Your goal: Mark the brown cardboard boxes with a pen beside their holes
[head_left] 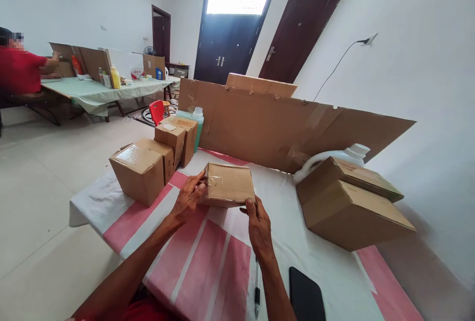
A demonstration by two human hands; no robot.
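Small taped cardboard box (pixel 229 184) sits at frame centre on the striped counter (pixel 208 261), steadied from both ends: the left hand (pixel 189 196) pinches its taped left edge, the right hand (pixel 259 224) grips the near right corner. Larger cartons (pixel 141 170) stand left.

no readable text, cardboard boxes plain, distant bottle labels too small to read
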